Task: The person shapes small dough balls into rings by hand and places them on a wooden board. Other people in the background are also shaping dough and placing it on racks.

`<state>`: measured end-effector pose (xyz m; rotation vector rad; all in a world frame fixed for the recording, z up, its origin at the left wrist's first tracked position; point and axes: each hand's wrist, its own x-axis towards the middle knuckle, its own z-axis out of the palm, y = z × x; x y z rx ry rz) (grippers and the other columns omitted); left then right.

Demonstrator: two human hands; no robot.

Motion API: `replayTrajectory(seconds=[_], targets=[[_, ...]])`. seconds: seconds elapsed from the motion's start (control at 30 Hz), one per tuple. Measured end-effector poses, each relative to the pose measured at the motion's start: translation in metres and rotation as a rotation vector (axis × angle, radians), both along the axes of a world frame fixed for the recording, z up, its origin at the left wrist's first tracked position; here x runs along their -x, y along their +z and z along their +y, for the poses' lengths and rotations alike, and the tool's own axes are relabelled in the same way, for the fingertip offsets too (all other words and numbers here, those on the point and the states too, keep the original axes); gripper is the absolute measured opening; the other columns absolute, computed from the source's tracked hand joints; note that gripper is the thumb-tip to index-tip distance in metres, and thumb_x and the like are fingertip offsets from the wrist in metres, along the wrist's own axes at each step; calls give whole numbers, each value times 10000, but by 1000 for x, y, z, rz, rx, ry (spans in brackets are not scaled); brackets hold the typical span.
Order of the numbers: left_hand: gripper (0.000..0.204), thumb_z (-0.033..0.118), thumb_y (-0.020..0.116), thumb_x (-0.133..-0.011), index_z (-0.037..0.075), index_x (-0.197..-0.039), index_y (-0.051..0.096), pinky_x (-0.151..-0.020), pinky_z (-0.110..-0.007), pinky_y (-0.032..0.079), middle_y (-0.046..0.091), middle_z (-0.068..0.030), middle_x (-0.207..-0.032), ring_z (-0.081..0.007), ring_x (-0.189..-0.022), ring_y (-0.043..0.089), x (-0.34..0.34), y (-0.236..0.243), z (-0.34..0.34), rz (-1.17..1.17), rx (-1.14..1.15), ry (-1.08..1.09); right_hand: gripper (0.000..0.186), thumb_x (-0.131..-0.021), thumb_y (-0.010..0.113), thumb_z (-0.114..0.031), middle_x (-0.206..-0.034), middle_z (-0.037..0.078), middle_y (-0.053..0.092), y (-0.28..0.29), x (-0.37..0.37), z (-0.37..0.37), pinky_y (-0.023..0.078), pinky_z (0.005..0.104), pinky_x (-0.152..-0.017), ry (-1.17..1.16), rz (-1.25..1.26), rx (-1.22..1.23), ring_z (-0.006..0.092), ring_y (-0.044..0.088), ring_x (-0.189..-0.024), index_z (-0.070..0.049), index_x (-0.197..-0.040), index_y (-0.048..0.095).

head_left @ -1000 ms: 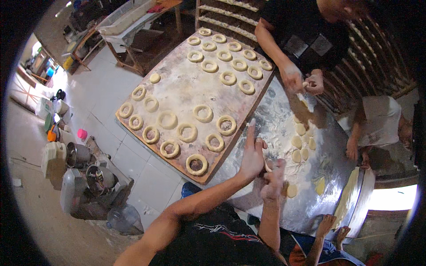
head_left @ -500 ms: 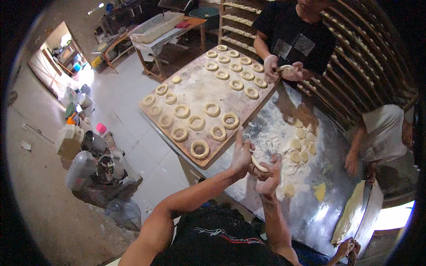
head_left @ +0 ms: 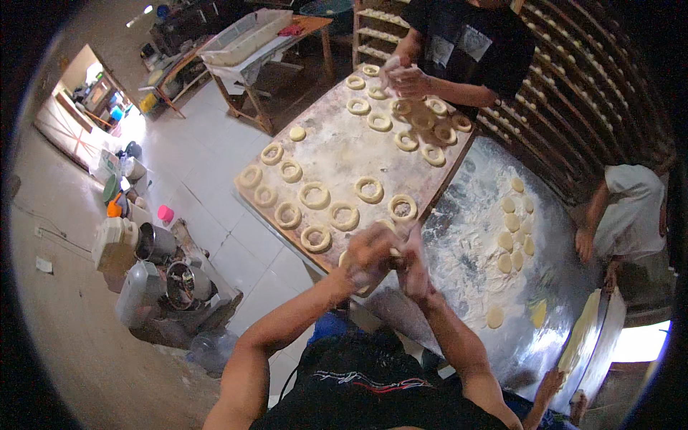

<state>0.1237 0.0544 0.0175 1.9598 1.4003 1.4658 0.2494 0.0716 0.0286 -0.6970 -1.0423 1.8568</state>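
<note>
My left hand (head_left: 370,255) and my right hand (head_left: 413,271) meet over the near corner of a floury wooden board (head_left: 337,161). Both are smeared by motion, with fingers curled in. A bit of pale dough (head_left: 395,252) shows between them; its full shape is hidden. Dough rings (head_left: 314,195) lie spread on the board, some of them close beyond my hands and one partly behind my left. A small solid dough disc (head_left: 297,134) sits near the board's left side. Flat dough discs (head_left: 511,222) are grouped on the floured metal table (head_left: 466,287) to my right.
Across the board, a co-worker's hands (head_left: 407,77) are together above the far rings. More people's arms (head_left: 586,240) reach in at right, near a long dough sheet (head_left: 579,337). Racks (head_left: 573,93) stand behind. Pots (head_left: 154,242) and jugs sit on the floor at left.
My hands have moved from beside the board, where they held a curved dough strip, to over its near corner. The co-worker's hands have shifted left over the board. The view has turned slightly.
</note>
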Motion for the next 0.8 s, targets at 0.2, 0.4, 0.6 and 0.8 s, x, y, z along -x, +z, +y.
replayTrajectory(seconds=[0.2, 0.4, 0.6, 0.8], targets=[[577, 115, 542, -877, 148, -1423, 359, -662, -287, 481, 560, -22, -858, -133, -721, 545, 98, 2, 41, -1083, 774, -331, 308, -825, 597, -103, -884, 51, 505, -12, 63, 83, 463, 270, -653, 140, -451, -323, 116, 526, -790, -52, -1082, 434], [663, -1, 619, -795, 60, -1403, 362, -711, -292, 495, 629, -120, -996, -170, -795, 606, 146, -13, 94, -712, 693, 47, 632, -783, 733, -103, -991, 137, 630, -31, 124, 140, 517, 319, -696, -33, -751, -362, 198, 636, -833, -64, -1293, 361], [392, 265, 721, -751, 74, -1086, 652, -781, -436, 473, 616, -171, -946, -355, -883, 589, 175, -44, 134, 301, 289, 301, 751, -805, 698, -102, -1057, 208, 655, -22, 104, 143, 547, 385, -767, -442, -844, -563, 306, 673, -929, -108, -1421, 270], [275, 293, 720, -738, 78, -910, 714, -733, -419, 479, 593, -164, -852, -349, -823, 593, 177, -48, 152, 308, 432, 172, 552, -827, 687, -103, -1012, 185, 673, -23, 29, 85, 554, 332, -758, -583, -918, -316, 250, 684, -917, -65, -1309, 421]])
